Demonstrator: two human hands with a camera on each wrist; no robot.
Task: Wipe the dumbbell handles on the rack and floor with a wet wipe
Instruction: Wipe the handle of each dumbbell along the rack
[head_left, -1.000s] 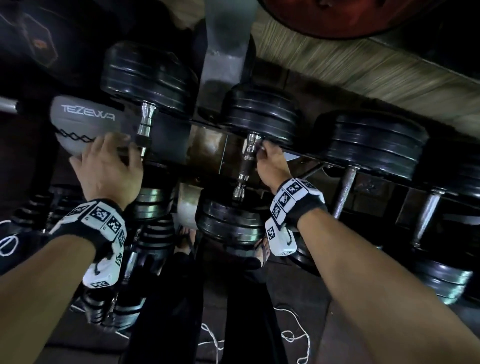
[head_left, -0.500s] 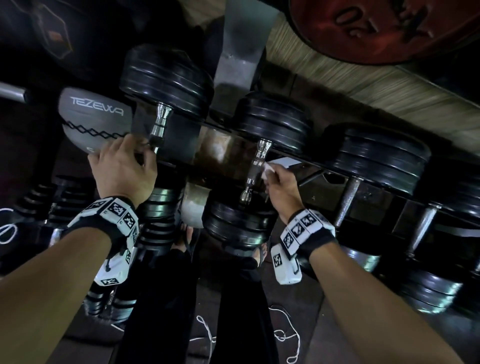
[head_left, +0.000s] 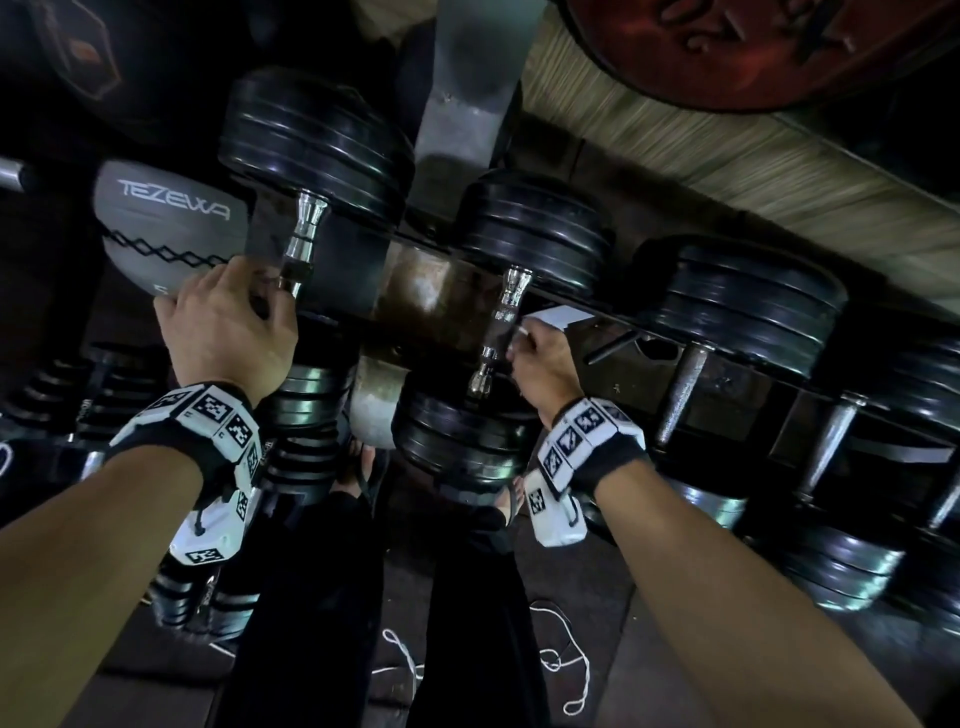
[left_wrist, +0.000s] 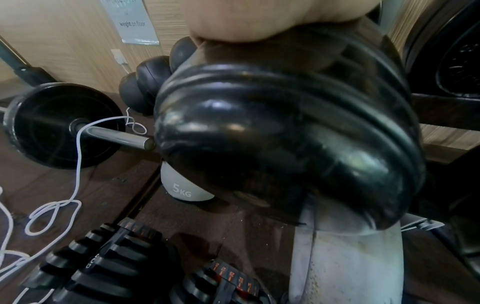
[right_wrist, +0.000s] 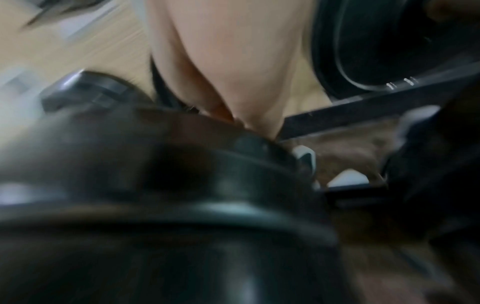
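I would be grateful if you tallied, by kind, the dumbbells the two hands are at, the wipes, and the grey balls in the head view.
Dumbbells at the hands: 2, the left dumbbell under the left hand and the middle dumbbell by the right hand
Wet wipe: 1
Grey ball: 1
Total: 4

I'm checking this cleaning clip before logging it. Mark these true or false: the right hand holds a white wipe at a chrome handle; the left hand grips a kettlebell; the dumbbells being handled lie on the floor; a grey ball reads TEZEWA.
1. True: the right hand holds the white wipe beside the chrome handle.
2. False: the left hand rests at a dumbbell on the rack.
3. False: they sit on the rack.
4. True: grey ball.
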